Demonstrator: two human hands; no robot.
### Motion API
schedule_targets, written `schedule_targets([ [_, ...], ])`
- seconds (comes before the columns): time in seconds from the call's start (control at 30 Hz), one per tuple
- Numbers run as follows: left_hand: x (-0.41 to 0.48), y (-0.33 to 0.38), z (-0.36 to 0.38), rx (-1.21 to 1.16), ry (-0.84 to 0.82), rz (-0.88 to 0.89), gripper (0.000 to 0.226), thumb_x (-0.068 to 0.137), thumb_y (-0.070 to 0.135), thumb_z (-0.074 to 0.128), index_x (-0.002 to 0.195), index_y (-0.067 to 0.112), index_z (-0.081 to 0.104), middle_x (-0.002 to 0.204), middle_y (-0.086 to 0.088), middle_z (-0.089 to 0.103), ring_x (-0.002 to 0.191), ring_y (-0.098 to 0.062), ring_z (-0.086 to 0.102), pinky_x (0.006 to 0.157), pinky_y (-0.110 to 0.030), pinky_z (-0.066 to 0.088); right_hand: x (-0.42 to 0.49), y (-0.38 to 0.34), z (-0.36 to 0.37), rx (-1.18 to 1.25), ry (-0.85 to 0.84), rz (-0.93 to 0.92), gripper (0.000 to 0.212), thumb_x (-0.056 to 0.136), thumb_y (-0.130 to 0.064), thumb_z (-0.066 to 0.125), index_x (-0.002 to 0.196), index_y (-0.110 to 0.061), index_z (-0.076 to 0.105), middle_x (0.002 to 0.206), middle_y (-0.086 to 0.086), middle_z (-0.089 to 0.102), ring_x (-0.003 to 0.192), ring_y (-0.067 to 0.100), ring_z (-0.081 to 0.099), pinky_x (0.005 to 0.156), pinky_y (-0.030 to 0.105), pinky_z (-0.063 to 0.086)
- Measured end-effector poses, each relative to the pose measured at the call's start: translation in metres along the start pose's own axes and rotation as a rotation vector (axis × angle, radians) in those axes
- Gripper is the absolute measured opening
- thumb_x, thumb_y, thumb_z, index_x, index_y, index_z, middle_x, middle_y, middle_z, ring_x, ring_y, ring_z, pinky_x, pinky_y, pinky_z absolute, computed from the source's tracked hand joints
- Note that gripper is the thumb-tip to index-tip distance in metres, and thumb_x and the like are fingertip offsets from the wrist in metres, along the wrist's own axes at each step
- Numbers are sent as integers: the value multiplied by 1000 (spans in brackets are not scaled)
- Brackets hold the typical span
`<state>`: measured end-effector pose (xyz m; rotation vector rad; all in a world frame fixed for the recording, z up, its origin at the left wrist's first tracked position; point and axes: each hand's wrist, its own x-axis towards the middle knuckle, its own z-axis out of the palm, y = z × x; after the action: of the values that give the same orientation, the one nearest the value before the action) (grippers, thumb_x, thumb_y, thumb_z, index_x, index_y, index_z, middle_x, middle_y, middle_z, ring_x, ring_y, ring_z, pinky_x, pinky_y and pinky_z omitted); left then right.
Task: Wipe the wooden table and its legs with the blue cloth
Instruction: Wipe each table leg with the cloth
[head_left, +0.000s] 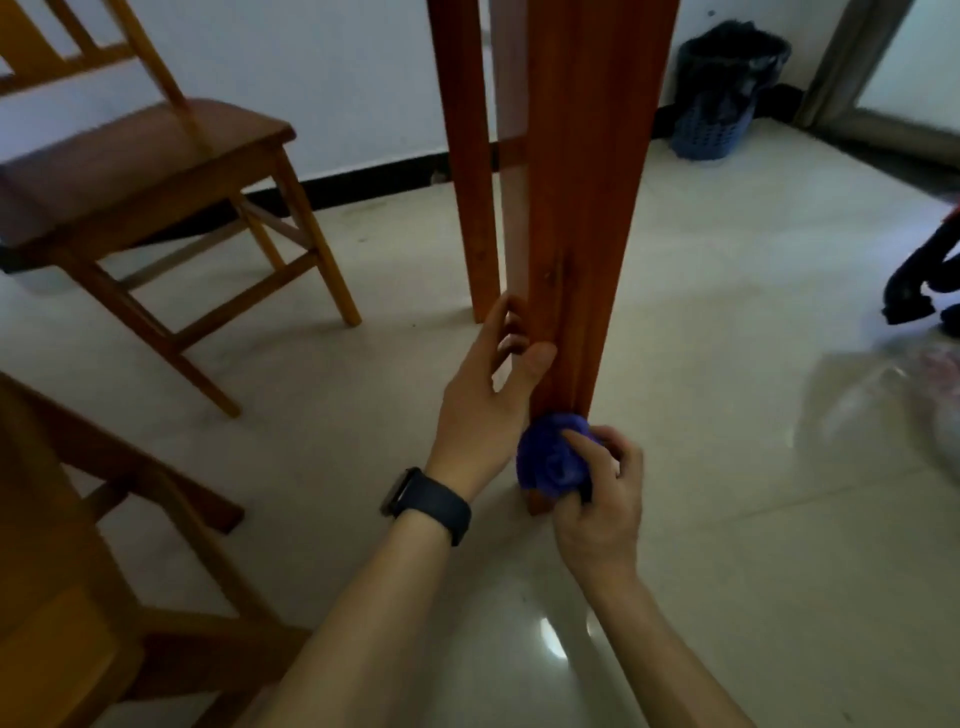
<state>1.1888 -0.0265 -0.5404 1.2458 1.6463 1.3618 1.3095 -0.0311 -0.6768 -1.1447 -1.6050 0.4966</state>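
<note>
A reddish wooden table leg (576, 218) runs from the top of the view down to the floor near the middle. My left hand (488, 395), with a dark watch on the wrist, is wrapped around the leg's lower part, thumb on its front face. My right hand (602, 509) holds the bunched blue cloth (553, 460) against the leg just above its foot. A second table leg (467, 156) stands behind, joined by a low rail. The tabletop is out of view.
A wooden chair (156, 171) stands at the left, another chair (93, 545) fills the lower left corner. A blue bin with a black bag (722, 88) sits by the far wall. A clear plastic bag (883, 410) and a dark object (919, 280) lie at the right.
</note>
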Motion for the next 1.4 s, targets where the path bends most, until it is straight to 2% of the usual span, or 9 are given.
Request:
schedule_targets([
  [0.2,2,2,-6,-5,-36,-2,53,89,55,54,137,53,31,116,39,46,106,19,48,71,4,39,-30,40,0,-33,-223,591,37,77,5,58,104,-20,64,102,1,58,98,25,60,69,3,36],
  [0.37,5,-2,-3,-19,-22,23,45,91,46,57,127,57,33,114,37,48,96,30,48,71,4,39,-4,-5,-11,72,247,227,32,84,-15,57,115,-8,58,109,3,57,100,13,52,86,12,38],
  [0.47,2,-4,2,-17,12,30,51,87,54,54,133,50,33,115,36,47,96,29,49,72,4,40,-11,-3,3,20,36,144,40,82,-10,56,122,-9,53,122,5,48,104,7,46,88,5,36],
  [0.57,-2,-4,7,134,47,80,64,85,64,42,145,46,28,121,36,46,101,24,48,73,6,37,-44,30,19,11,-278,614,43,84,0,53,121,-22,52,112,-3,52,101,19,56,70,9,39],
  [0.67,-1,-7,9,244,60,129,72,88,66,33,152,37,24,132,27,46,106,18,49,76,4,36,-68,45,32,83,-111,1015,18,90,-13,51,105,-22,51,90,0,61,85,26,63,63,30,41],
  [0.9,1,-10,7,363,81,188,65,95,58,31,154,30,25,141,12,53,110,12,48,78,9,33,-74,53,65,204,95,1393,15,75,-28,48,88,-21,45,78,4,59,72,30,64,60,42,55],
  [1.03,2,-10,5,417,63,194,66,94,59,29,153,31,23,143,8,52,112,7,49,78,5,33,-16,14,61,540,189,1544,30,88,-4,52,113,-18,41,98,8,57,89,27,61,77,40,53],
  [1.2,2,-10,4,423,53,201,62,100,55,32,154,29,22,145,5,50,116,-2,52,86,-13,42,-27,-21,63,656,381,1298,16,97,-15,46,110,-20,51,95,6,62,83,23,60,74,34,50],
  [1.4,-3,3,1,485,9,142,60,100,52,33,154,27,22,148,4,47,122,-7,49,97,-27,39,-14,6,60,677,354,1690,62,90,0,49,147,-15,29,127,15,54,100,31,58,91,46,52],
])
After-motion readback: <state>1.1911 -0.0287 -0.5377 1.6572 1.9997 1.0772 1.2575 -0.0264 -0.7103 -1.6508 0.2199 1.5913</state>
